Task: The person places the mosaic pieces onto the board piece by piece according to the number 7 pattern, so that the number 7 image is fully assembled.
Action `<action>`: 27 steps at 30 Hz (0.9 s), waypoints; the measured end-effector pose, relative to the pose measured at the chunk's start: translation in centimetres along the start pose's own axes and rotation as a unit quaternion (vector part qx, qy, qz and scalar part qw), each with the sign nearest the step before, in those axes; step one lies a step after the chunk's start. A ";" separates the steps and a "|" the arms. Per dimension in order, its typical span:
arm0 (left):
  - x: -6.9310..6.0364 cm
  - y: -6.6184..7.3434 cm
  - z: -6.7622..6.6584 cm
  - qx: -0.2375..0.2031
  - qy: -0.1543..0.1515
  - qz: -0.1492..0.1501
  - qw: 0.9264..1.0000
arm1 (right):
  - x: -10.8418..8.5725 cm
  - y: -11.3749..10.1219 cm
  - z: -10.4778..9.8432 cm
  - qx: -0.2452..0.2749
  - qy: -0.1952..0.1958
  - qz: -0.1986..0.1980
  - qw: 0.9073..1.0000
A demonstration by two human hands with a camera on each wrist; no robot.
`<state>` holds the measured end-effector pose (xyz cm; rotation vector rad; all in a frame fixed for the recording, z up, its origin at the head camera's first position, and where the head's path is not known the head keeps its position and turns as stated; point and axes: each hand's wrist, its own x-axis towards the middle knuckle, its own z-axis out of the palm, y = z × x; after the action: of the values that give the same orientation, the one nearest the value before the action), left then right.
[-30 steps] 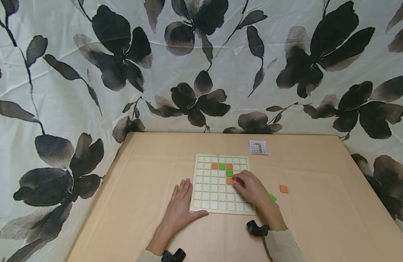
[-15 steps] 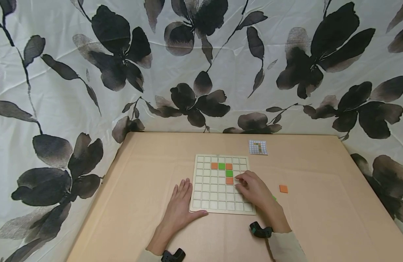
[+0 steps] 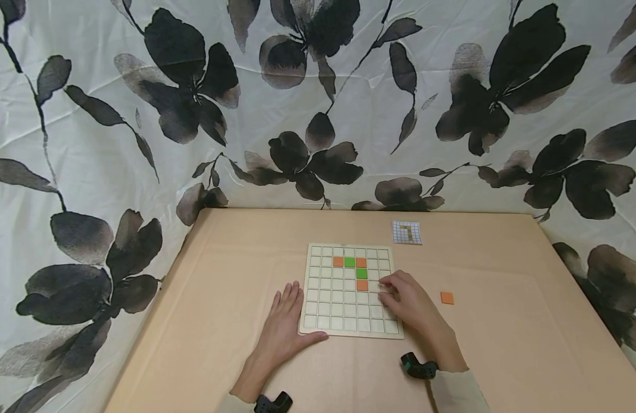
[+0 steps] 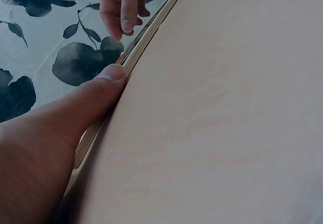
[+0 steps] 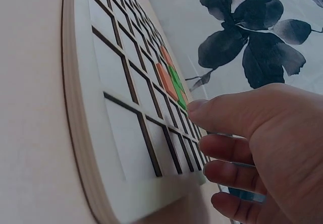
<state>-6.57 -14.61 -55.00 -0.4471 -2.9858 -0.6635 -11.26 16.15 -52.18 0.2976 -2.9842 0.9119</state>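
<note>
Grid board [image 3: 337, 310] was built of pale, matt wood, layers exposed at the edge. Lower green tile [image 3: 361, 273] and loose orange tile [image 3: 447, 298] were finished flat and smooth; material couldn't be determined. Tabletop [image 3: 514, 355] was finished smooth, near-matt. Floral backdrop [image 3: 369, 94] was made of creased cloth. Right wrist camera [image 3: 419, 367] was cased in dark plastic. Pattern card [image 3: 407, 233] was printed on paper-like stock.

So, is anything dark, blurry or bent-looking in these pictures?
Head view: bright and mostly clear, though the card's pattern on the small card is tiny; left wrist view: dimmer, with dark shadow along the board by the left hand; right wrist view: the board slants steeply, narrowing into the distance.
</note>
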 end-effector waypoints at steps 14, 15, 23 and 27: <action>-0.3 -0.5 0.0 -0.004 0.002 0.008 1.000 | -1.4 1.7 -0.4 -0.032 0.024 -0.020 0.999; -0.4 -0.6 0.0 -0.004 0.002 0.009 1.000 | -1.5 1.8 -0.4 -0.032 0.026 -0.021 0.999; -0.4 -0.6 -0.1 0.000 0.000 0.012 1.000 | -2.4 2.5 -0.9 -0.025 0.022 -0.008 0.999; -0.4 -0.6 -0.1 -0.001 -0.001 0.010 1.000 | -2.8 2.8 -1.2 -0.026 0.019 0.002 0.999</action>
<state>-6.41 -15.27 -55.18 -0.4788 -2.9785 -0.6655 -9.08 19.60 -52.94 0.2700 -2.9685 0.8285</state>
